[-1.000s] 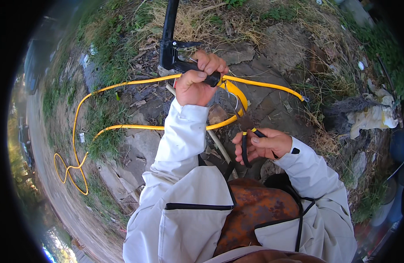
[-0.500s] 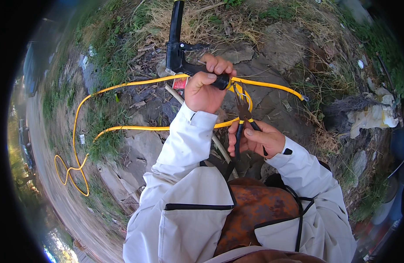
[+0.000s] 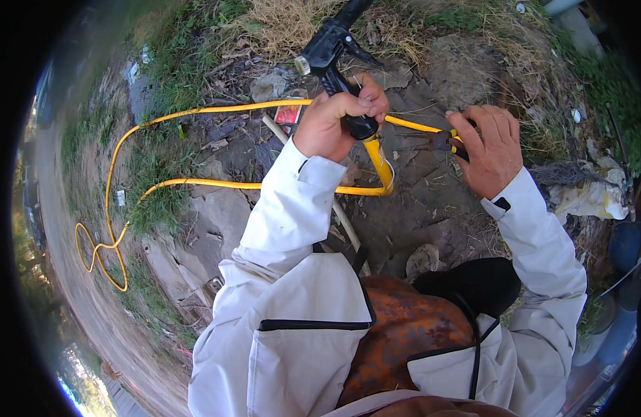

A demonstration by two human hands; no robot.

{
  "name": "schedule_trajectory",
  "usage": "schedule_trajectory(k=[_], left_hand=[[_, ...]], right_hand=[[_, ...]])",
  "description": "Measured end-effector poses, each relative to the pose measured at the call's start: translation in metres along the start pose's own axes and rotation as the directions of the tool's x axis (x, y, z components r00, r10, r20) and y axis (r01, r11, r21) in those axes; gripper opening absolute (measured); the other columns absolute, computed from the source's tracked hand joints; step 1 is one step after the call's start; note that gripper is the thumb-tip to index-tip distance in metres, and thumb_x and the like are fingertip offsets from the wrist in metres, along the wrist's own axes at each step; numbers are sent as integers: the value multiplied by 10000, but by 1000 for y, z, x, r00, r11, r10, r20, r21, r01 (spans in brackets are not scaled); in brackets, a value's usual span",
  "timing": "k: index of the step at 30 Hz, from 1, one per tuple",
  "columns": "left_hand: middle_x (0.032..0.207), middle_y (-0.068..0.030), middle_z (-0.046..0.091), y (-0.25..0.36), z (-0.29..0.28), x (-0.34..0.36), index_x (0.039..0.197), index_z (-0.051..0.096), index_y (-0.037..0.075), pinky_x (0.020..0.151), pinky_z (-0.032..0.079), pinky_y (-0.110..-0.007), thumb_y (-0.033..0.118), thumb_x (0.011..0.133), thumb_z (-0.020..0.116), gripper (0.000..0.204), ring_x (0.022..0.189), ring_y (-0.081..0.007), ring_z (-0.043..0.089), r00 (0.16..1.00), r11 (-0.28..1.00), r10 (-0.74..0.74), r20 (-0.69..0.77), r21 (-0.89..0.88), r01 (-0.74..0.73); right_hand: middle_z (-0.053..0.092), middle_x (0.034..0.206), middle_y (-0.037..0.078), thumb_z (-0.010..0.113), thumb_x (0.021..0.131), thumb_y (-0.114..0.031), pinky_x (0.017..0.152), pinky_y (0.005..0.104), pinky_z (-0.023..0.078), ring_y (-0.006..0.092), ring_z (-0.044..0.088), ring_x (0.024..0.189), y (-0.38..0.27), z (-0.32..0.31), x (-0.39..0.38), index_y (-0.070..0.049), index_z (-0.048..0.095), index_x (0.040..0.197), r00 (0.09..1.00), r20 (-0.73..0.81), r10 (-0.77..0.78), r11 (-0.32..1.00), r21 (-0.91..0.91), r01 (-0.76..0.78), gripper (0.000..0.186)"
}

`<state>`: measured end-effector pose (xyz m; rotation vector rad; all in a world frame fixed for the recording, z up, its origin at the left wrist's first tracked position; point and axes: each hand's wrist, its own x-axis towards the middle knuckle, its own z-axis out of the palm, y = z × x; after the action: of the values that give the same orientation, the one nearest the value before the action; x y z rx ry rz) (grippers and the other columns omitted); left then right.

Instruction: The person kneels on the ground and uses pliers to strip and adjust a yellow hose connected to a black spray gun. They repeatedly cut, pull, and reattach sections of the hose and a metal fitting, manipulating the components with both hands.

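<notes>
One black handle (image 3: 329,50) held over stony ground (image 3: 418,215)

Holds the black handle in the left hand (image 3: 341,117), with grip closed around its lower length, just above the dark collar (image 3: 363,126). Tilts across the space ahead of the body, with a lever (image 3: 363,53) jutting from its right side.

Below the collar, continues into a yellow hose (image 3: 380,161), sharply bent, then stretched leftward over ground and grass. Shows a thin pale wire (image 3: 392,165) beside the bend; cannot tell how firmly attached.

Keeps the right hand (image 3: 489,144) closed around a pair of pliers (image 3: 441,141), pointing left, apart from the collar. Overlaps another run of yellow hose in this view; cannot tell whether touching.

To judge by looks: fairly light and stiff in the handle, perhaps smooth enough to twist in a loose palm, so best taken firmly around the tube near the collar, clear of the lever. Bendy yet springy in the hose, liable to drag or turn the handle; best steadied close below the collar. Rigid and dense in the pliers, hardly fragile, best held well back on the coated legs for leverage.
</notes>
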<state>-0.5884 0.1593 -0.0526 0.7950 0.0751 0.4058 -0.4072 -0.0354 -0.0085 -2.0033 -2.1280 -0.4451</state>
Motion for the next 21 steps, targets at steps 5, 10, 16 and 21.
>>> schedule_trajectory(k=[5,10,16,21], left_hand=[[783,-16,437,-5,-1,-1,795,415,120,725,387,-312,247,753,584,215,797,-169,447,997,997,-79,15,-27,79],[780,-16,440,-6,3,0,801,414,118,730,384,-310,234,765,577,203,801,-169,447,996,995,-91,21,-31,91],[778,-18,450,-14,1,2,819,422,112,760,384,-309,219,794,557,175,807,-179,459,987,980,-153,39,-125,157],[775,-1,454,-18,7,3,875,445,118,766,402,-321,231,854,566,166,802,-180,473,980,956,-192,-58,-236,173]], right_hand=[[523,1140,71,791,642,-122,999,472,362,267,506,1119,5,8,14,-146,566,1214,992,-40,-120,993,-17,119,616],[527,1123,63,746,659,-118,979,457,373,255,518,1098,2,15,21,-145,580,1188,986,-55,-156,988,-1,157,555],[545,1007,49,715,664,-110,867,411,409,246,551,966,5,23,22,-108,603,1102,975,-84,-208,978,-1,208,453],[530,896,52,743,658,-104,755,379,433,255,557,868,6,26,22,-91,594,1024,986,-9,-166,976,143,166,395]])
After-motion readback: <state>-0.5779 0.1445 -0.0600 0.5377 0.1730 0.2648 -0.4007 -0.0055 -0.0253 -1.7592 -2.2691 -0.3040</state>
